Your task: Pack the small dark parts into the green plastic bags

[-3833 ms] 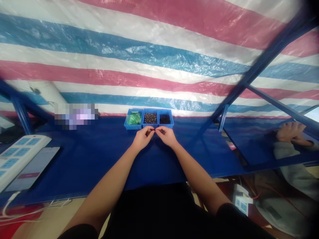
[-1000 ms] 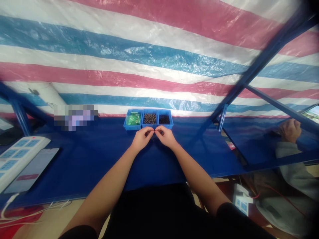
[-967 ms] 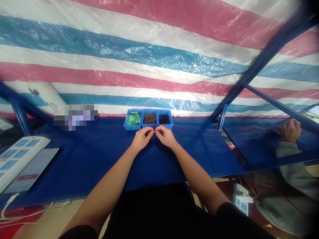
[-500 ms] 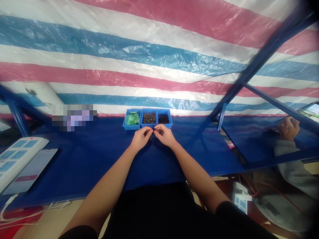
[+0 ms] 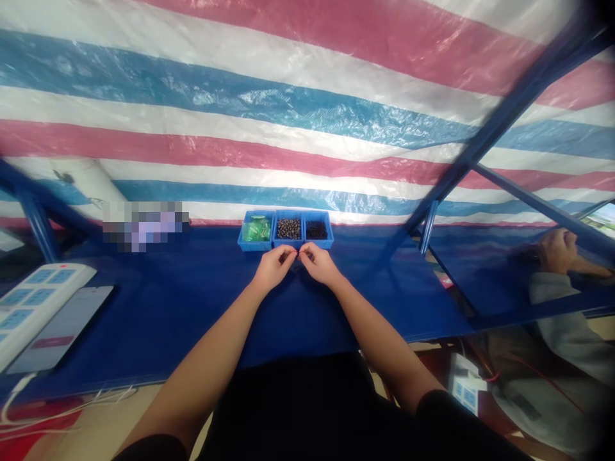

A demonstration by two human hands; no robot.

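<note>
My left hand (image 5: 275, 266) and my right hand (image 5: 318, 263) meet fingertip to fingertip over the blue table (image 5: 298, 326). Both are closed in a pinch; whatever lies between the fingers is too small to make out. Just beyond them three blue bins stand side by side. Green and clear pieces fill the left bin (image 5: 255, 246). Small brass-and-dark metal parts (image 5: 289, 228) lie in the middle one, and small black parts (image 5: 316, 230) in the right one.
At the left edge lie a white power strip (image 5: 72, 276) and a phone (image 5: 62, 330) with a cable. A blue metal frame (image 5: 451, 173) rises on the right; beyond it is another person's hand (image 5: 557, 250). A striped plastic sheet (image 5: 288, 141) hangs behind the table.
My hands stay together in nearly the same place, with only a slight shift of the fingers. At the right, the other person's hands have moved a little.
</note>
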